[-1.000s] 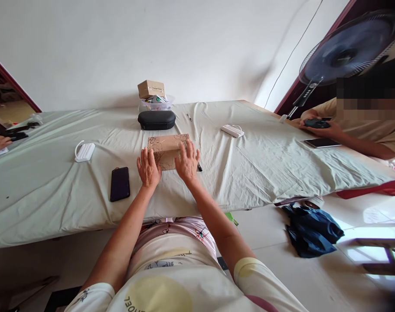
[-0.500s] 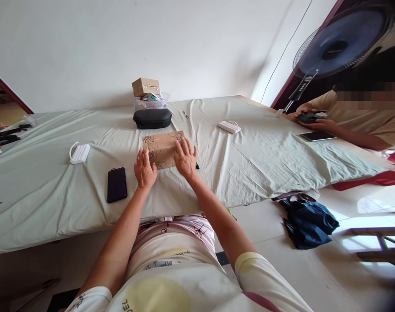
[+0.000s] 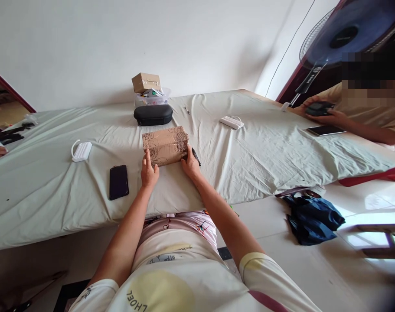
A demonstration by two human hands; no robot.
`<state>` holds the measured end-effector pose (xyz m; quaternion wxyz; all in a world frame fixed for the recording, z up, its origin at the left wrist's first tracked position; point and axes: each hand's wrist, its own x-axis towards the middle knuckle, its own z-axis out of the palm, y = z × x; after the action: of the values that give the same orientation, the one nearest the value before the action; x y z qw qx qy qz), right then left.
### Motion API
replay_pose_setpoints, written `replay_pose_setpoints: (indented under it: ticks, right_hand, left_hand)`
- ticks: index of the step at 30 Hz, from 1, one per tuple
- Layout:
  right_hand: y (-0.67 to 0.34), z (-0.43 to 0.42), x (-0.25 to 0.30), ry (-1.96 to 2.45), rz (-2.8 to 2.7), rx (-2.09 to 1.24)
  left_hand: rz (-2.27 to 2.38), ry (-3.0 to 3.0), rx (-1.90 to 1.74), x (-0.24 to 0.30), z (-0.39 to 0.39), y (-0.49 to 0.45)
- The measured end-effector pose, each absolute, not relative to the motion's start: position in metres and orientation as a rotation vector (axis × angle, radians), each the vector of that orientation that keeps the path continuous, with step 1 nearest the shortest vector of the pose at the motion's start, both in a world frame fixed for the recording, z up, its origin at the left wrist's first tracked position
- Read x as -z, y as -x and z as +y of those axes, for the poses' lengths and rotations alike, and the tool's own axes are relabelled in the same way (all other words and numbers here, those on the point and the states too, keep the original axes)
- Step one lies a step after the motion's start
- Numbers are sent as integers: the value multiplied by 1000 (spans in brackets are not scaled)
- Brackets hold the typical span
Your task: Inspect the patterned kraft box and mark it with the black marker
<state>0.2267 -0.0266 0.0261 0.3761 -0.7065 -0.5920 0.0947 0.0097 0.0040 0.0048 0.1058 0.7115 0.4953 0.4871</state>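
Observation:
A brown box wrapped in printed paper (image 3: 166,144) stands on the cloth-covered table (image 3: 249,151) in front of me. My left hand (image 3: 148,170) grips its near left corner with the fingers curled against the side. At the near right corner, my right hand (image 3: 190,164) holds the box the same way. A black pen (image 3: 196,156) lies on the cloth just right of my right hand.
A black phone (image 3: 118,181) lies left of my hands, a white device (image 3: 81,151) farther left. A black case (image 3: 153,115), a plastic tub and a small cardboard box (image 3: 145,82) sit behind. Another person at the right holds a dark gadget; a fan (image 3: 347,34) stands there.
My hands lay flat on top of the box before; now they have slid down to grip its near corners, and the box stands more upright, showing its front face.

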Motion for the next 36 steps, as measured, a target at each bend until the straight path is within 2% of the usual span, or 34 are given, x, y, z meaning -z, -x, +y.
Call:
replay_pose_setpoints:
  ticks: [36]
  right_hand:
    - [-228, -27, -21, 1888, -1459, -192]
  left_hand:
    - [1454, -1992, -1587, -2, 5, -4]
